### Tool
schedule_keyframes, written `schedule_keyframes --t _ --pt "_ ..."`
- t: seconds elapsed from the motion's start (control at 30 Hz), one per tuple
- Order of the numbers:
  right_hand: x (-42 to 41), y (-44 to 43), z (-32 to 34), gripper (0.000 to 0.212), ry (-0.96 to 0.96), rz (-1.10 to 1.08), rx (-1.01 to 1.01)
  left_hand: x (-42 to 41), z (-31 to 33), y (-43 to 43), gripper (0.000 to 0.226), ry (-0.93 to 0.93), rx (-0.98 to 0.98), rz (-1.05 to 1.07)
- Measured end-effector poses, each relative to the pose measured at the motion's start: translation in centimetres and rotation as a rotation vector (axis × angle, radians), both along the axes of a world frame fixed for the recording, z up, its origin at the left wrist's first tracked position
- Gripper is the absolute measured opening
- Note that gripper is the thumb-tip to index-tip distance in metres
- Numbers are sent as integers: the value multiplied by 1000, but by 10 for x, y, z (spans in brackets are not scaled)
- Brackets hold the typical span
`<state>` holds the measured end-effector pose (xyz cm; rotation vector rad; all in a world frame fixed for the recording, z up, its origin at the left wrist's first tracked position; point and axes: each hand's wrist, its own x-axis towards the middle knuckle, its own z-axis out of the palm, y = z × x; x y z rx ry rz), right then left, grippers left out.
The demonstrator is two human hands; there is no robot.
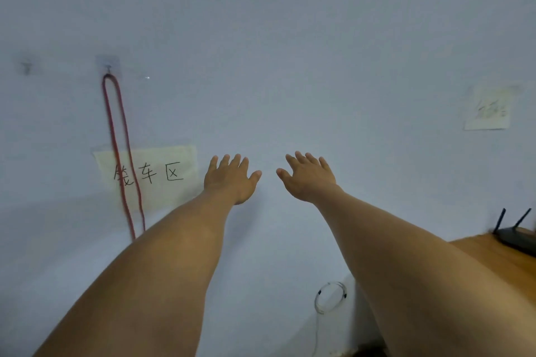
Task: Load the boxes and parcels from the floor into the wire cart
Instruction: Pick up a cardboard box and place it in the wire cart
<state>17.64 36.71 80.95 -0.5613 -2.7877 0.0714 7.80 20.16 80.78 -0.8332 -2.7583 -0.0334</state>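
Both hands, left hand (229,180), right hand (309,178), outstretched flat, bare, before smooth wall (290,38).

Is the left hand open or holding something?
Open. The left hand has straight, spread fingers, held out before the wall, with nothing in it.

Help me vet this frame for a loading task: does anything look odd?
The left hand and right hand reach open toward the wall; no boxes or cart show. A red cord hangs across the paper sign, covering its first character.
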Motion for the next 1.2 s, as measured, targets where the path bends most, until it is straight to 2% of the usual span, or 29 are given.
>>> schedule_keyframes --t 0.13,0.33,0.6,0.7,0.8,0.9,1.0,1.1,1.2 --pt "-22 40 -69 70 -100 -17 -77 -25 -73 31 71 -133 11 -26" --pt "-52 94 -201 73 -311 -21 -205 -57 -210 68 70 -306 -75 7" --pt "-67 151 -427 74 -568 -16 -456 -43 -440 99 70 -721 -34 205" --pt "-67 157 -524 75 -621 -105 -602 -33 -533 105 74 -907 44 291" --pt "-67 153 -626 73 -688 -221 -764 -33 -644 109 100 -1067 129 390" --pt "-69 146 -725 71 -736 -312 -882 -36 -742 110 73 -1223 167 509" --pt "-67 140 -822 69 -764 -401 -967 -42 -834 109 59 -1332 236 617" --pt "-62 135 -905 68 -772 -511 -1043 -44 -918 103 60 -1407 253 688" --pt "-59 135 -971 65 -769 -596 -1119 -47 -981 98 70 -1479 364 794"
